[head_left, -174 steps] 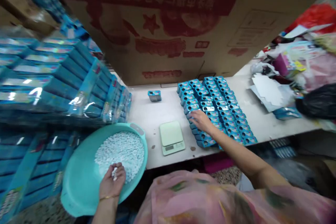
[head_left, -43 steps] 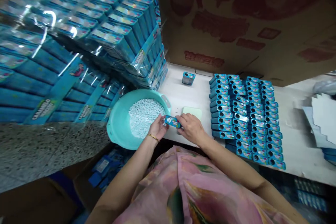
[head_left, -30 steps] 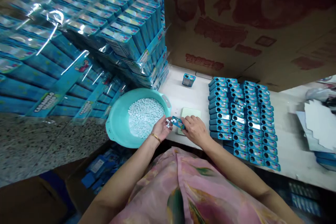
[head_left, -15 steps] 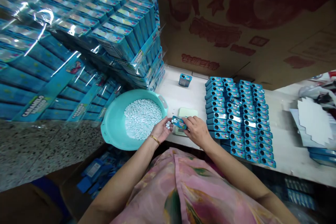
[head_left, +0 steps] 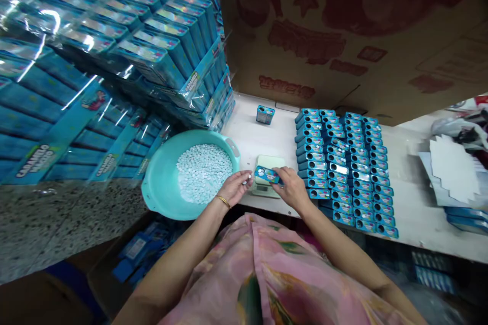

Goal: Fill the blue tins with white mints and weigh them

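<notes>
My right hand grips a small blue candy tin, its printed top with a round hole turned up and to the left. The tin is over a pale green kitchen scale, which it partly covers. Just left of the tin, my left hand is closed around a few white candies that show at the fingertips. Beyond that hand stands a turquoise basin with a heap of white candies in it.
Rows of blue tins stand on the white table at right. A single tin stands near the large cardboard box. Plastic-wrapped stacks of tins rise at left. White card sheets lie far right.
The tin has moved slightly right, away from my left hand, and its top now faces up. My left fingers have closed more around the candies. Earlier, my right hand was at the tin rows.
</notes>
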Demonstrator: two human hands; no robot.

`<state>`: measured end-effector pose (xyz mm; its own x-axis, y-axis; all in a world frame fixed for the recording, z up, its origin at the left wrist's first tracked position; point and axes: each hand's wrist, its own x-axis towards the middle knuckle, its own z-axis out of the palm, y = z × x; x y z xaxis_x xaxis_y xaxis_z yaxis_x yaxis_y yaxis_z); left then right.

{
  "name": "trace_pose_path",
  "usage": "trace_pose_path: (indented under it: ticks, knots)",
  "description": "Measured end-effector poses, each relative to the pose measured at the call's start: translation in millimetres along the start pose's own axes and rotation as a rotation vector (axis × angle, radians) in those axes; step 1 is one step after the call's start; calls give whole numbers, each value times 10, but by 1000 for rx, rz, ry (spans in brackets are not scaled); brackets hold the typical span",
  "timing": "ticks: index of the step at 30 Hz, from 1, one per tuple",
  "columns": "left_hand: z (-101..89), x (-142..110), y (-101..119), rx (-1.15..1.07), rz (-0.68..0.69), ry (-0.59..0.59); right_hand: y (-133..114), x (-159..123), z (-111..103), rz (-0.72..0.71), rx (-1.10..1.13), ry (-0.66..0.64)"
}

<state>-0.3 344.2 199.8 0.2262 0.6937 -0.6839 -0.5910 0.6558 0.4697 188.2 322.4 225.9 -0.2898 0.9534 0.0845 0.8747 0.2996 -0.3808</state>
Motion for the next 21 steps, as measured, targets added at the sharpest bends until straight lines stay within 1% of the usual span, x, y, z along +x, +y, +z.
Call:
trace_pose_path:
  ticks: [2,5,7,9,11,13,17,19,21]
  knots:
    - [-60,-13,63,-41,13,13,172,-9,122,67,145,44]
    - [-180,-58,172,-88,39,47,403,-43,320,148,333,50]
    - [-272,-98,238,-123,61,94,505,-84,414,192,401,37]
    - [-365,-144,293,-168,76,149,563,-134,447,207,440,33]
    - [-457,-192,337,-208,83,197,590,-181,409,196,432,60]
    - [-547,-233,373,-242,82,231,603,-214,318,200,383,138]
    - [-719,-274,421,-301,100,334,632,-241,107,295,326,322]
    - [-791,-273,428,-313,101,385,655,-252,46,343,312,371]
    - [-846,-264,421,-311,94,404,678,-265,29,368,294,386]
